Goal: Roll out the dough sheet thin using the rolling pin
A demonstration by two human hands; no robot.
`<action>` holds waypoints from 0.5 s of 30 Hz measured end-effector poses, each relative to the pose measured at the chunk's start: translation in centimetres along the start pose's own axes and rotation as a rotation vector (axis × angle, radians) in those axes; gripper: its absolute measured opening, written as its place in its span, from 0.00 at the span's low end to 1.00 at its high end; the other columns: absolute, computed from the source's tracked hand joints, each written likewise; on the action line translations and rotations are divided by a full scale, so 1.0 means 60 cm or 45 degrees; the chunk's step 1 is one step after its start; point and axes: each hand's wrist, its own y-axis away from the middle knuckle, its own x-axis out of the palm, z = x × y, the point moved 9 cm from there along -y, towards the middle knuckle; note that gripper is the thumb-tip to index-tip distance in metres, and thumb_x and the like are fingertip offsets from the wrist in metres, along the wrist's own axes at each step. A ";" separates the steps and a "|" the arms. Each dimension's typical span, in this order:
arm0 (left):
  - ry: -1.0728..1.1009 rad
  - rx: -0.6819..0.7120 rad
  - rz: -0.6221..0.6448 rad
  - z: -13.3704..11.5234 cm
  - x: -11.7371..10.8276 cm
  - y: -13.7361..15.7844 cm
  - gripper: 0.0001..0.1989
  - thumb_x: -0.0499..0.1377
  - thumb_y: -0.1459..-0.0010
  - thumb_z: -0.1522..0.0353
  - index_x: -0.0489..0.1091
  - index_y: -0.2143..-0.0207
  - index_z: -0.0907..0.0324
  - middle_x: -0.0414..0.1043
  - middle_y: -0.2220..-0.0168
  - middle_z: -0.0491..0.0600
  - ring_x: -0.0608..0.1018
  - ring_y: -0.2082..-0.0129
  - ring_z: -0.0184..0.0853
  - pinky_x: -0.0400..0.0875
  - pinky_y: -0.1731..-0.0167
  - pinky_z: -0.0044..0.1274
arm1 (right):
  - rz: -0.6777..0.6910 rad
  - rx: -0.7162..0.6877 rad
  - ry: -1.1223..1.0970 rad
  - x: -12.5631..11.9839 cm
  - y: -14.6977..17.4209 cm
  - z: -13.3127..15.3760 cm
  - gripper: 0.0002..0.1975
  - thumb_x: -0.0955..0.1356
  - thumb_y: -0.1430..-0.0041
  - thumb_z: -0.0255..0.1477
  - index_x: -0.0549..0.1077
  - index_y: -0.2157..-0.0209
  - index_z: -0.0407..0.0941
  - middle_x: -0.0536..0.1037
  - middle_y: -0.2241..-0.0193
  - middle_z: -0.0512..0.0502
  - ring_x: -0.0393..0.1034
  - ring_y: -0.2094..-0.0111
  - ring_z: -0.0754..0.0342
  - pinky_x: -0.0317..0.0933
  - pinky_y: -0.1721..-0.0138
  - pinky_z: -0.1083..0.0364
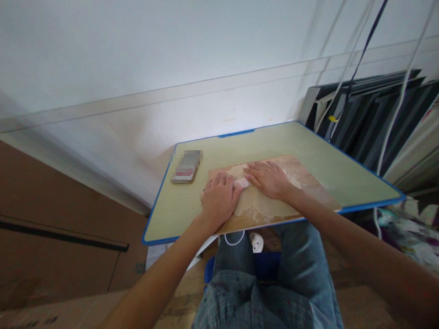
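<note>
A thin, uneven sheet of pale dough (pixel 262 205) lies on a floured wooden board (pixel 308 176). Across it runs a pale, dough-covered roll (pixel 242 183), seen between my hands; whether a rolling pin is inside I cannot tell. My left hand (pixel 219 194) rests palm down over the roll's left part, fingers stretched forward. My right hand (pixel 267 178) lies flat over its right part, fingers extended and angled to the left. Both palms hide most of the roll. White flour is smeared on the board's right side and near its front edge.
The board sits at the front edge of a pale green table (pixel 185 205) with blue trim. A blurred-out, phone-like flat object (pixel 187 167) lies at the left. A white wall stands behind, with dark panels (pixel 370 109) and hanging cords at the right. A white power socket (pixel 256 242) shows below.
</note>
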 end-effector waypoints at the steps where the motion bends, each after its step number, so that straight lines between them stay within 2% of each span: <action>1: 0.000 -0.032 -0.007 0.001 0.002 -0.008 0.19 0.40 0.38 0.61 0.62 0.55 0.61 0.65 0.50 0.55 0.65 0.48 0.40 0.58 0.51 0.31 | -0.005 0.033 0.011 -0.001 -0.006 -0.003 0.21 0.52 0.37 0.35 0.67 0.52 0.46 0.68 0.48 0.44 0.59 0.48 0.49 0.49 0.49 0.46; 7: 0.028 -0.161 0.021 0.021 0.015 -0.047 0.23 0.36 0.38 0.58 0.63 0.55 0.59 0.70 0.57 0.53 0.70 0.56 0.39 0.63 0.61 0.28 | 0.029 0.146 0.018 0.011 -0.045 -0.019 0.21 0.51 0.38 0.33 0.70 0.55 0.46 0.72 0.53 0.44 0.63 0.52 0.50 0.55 0.56 0.50; 15: 0.029 -0.229 0.111 0.041 0.029 -0.076 0.28 0.33 0.38 0.57 0.67 0.61 0.60 0.72 0.61 0.54 0.73 0.60 0.39 0.64 0.62 0.28 | 0.217 0.266 0.078 0.029 -0.076 -0.038 0.24 0.49 0.39 0.35 0.72 0.58 0.46 0.74 0.57 0.41 0.68 0.58 0.46 0.57 0.61 0.48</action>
